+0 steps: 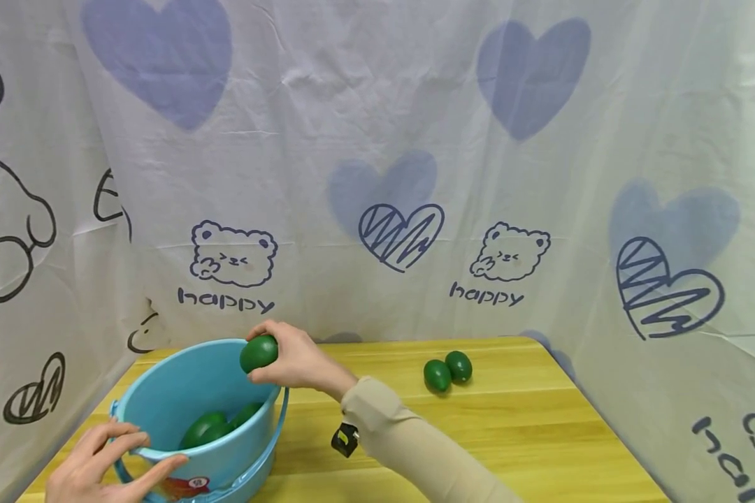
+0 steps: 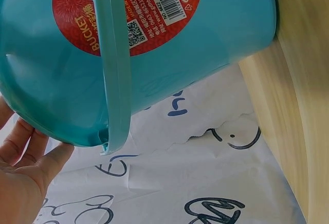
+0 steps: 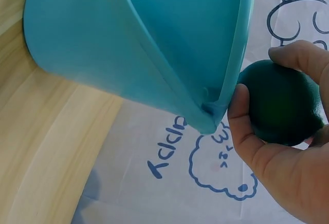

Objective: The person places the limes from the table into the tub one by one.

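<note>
A light blue bucket (image 1: 261, 436) stands on the left of the wooden table, with green limes (image 1: 204, 427) lying at its bottom. My left hand (image 1: 101, 464) holds the bucket's near-left rim; in the left wrist view its thumb and fingers (image 2: 18, 144) are at the rim beside the handle. Over the bucket's far-right rim, my right hand (image 1: 296, 356) grips another green lime (image 1: 259, 353) between thumb and fingers. The right wrist view shows this lime (image 3: 280, 103) just outside the rim edge.
Two more green limes (image 1: 447, 372) lie side by side on the table (image 1: 509, 433), right of centre. The bucket's handle (image 2: 115, 70) hangs down along its side. White cloth (image 1: 377, 105) with hearts and bears hangs behind and at both sides.
</note>
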{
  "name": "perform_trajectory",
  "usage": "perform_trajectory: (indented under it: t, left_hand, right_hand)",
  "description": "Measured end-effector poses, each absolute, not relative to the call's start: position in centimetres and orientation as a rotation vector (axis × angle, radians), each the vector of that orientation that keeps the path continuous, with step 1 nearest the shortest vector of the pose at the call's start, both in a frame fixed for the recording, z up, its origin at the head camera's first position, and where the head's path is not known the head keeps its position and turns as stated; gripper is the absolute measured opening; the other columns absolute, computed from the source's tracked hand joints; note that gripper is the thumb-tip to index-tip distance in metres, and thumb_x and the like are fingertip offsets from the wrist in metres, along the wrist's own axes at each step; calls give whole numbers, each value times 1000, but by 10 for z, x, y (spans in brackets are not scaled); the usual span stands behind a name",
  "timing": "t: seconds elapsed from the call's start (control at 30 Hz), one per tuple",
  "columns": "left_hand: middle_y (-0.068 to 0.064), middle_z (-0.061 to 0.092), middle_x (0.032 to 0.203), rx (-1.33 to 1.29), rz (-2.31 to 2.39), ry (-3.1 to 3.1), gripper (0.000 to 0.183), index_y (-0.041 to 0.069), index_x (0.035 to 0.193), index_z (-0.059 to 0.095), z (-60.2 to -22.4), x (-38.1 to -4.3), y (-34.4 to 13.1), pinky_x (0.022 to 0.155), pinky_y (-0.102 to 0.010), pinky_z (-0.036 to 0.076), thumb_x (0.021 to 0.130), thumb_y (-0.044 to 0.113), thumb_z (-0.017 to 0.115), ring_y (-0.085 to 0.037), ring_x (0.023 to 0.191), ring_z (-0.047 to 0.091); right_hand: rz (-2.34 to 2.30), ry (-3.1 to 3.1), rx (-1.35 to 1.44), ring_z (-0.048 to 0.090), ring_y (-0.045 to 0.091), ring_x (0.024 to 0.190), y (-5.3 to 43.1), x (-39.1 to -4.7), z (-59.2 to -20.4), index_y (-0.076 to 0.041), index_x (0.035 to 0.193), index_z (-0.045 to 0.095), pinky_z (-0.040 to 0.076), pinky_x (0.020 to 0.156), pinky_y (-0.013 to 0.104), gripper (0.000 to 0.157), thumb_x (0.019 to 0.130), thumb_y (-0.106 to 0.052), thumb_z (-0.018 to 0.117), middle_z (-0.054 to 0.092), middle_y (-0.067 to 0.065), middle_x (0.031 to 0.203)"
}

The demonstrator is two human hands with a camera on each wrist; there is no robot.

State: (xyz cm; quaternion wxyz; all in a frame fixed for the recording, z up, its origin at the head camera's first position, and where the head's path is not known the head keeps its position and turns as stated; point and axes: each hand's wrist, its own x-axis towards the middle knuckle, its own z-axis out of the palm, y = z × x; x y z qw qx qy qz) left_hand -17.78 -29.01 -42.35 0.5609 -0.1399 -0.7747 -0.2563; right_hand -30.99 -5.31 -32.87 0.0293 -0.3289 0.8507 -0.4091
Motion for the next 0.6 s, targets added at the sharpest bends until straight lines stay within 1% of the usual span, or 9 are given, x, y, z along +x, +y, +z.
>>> perform_trajectory:
  t: [0.1, 0.17, 0.3, 0.4, 0.6]
  left_hand:
    - [-7, 59, 76, -322, -601, -1842, 59, 10, 71, 70, -423, -177, -291, 56, -12, 39, 37, 50, 96, 14, 75, 43]
    - [-7, 59, 77, -325, -603, -1844, 59, 10, 71, 70, -423, -177, -291, 55, -13, 39, 37, 51, 96, 14, 75, 43]
    - [-8, 59, 76, -328, -606, -1827, 61, 10, 71, 70, -424, -178, -291, 55, -13, 39, 40, 56, 93, 12, 74, 44]
    - [-8, 59, 76, -320, -598, -1845, 61, 9, 72, 71, -424, -178, -291, 55, -13, 39, 43, 58, 92, 14, 75, 43]
    - [-9, 59, 77, -318, -591, -1863, 61, 9, 72, 71, -423, -176, -292, 55, -13, 40, 40, 54, 94, 14, 77, 42]
  right_hand:
    - [-1218, 2661, -1044, 54, 5, 87, -57, -310, -327, -25, 122, 61, 50, 68, 19, 49, 78, -23, 82, 60, -6, 111]
    - [-1206, 2669, -1033, 54, 5, 85, -59, -310, -326, -26, 122, 62, 50, 67, 19, 49, 78, -25, 83, 61, -7, 110]
    - [-1210, 2665, -976, 55, 5, 83, -63, -309, -326, -27, 120, 63, 50, 66, 20, 49, 76, -26, 85, 61, -7, 105]
    - [-1215, 2658, -938, 55, 6, 83, -66, -308, -327, -26, 119, 63, 50, 65, 20, 49, 76, -26, 86, 61, -6, 105]
    - [-1182, 2679, -907, 55, 7, 83, -73, -307, -330, -26, 119, 64, 50, 65, 21, 49, 75, -28, 86, 61, -6, 105]
